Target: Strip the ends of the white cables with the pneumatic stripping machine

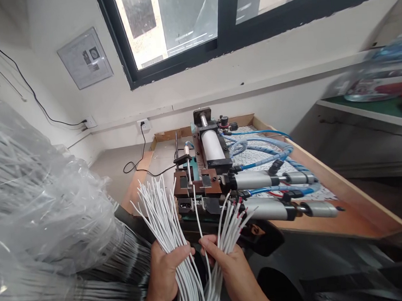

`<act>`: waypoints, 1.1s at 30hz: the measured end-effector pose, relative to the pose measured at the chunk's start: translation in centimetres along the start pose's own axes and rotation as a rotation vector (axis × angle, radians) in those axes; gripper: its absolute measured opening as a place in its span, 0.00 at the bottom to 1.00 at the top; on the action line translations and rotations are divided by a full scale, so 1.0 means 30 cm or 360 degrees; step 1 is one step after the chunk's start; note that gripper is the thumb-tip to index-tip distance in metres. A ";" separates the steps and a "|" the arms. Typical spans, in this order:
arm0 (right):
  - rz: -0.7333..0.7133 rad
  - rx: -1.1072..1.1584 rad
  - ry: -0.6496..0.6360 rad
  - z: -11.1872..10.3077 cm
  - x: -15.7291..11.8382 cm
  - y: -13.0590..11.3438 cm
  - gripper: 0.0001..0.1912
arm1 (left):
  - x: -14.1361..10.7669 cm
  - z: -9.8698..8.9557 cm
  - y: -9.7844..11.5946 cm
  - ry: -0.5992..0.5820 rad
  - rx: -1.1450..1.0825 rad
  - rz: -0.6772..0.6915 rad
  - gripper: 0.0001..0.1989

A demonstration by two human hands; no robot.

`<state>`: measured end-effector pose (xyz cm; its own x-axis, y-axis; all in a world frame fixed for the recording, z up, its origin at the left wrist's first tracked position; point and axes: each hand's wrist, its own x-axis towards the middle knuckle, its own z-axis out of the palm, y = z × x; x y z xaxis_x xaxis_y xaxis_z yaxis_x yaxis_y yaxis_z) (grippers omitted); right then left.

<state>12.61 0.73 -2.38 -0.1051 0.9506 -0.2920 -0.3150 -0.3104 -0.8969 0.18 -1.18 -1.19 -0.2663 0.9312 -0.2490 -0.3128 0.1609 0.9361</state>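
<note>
Head view shows two bunches of thin white wires near the bottom centre: the left bundle [162,212] fans upward from the left hand [166,273], whose fingers are clenched round it, and the right bundle [230,221], with red-tipped ends, rises from the right hand [228,269], whose fingers grasp it, one single wire [197,214] standing up between the two hands. Just beyond the wire ends sits a pneumatic machine [210,168] with blue hoses [265,149] on a wooden-edged surface [343,205], under a dark-framed window [227,21]. At near left a clear plastic bag [44,201] holds many more wires.
</note>
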 end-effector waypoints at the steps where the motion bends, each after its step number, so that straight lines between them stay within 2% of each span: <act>1: 0.0015 0.0006 0.0001 0.002 0.002 -0.007 0.14 | -0.001 0.001 0.001 0.0011 -0.0009 -0.0003 0.08; 5: 0.0036 -0.0007 -0.0013 0.004 0.004 -0.018 0.15 | 0.000 0.001 0.008 0.0023 -0.0037 0.0057 0.10; 10: 0.0020 -0.0057 -0.0026 -0.010 0.013 0.012 0.16 | 0.006 0.001 0.013 0.0001 -0.0047 0.0108 0.11; 16: -0.0008 -0.0113 -0.0078 -0.028 0.025 0.043 0.16 | 0.013 -0.007 0.018 0.0086 -0.0026 0.0054 0.09; 24: 0.0024 -0.0343 -0.0403 -0.078 -0.019 0.096 0.17 | 0.030 -0.002 0.056 0.0157 -0.0135 0.0039 0.16; 33: 0.0109 -0.0232 -0.0604 -0.096 -0.046 0.129 0.20 | 0.014 0.016 0.062 0.0076 -0.0157 0.0057 0.13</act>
<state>14.24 -1.78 -6.40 -0.4701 0.8510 -0.2341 -0.1609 -0.3434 -0.9253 -0.06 -0.33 0.55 -0.3216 0.9187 -0.2294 -0.3895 0.0925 0.9164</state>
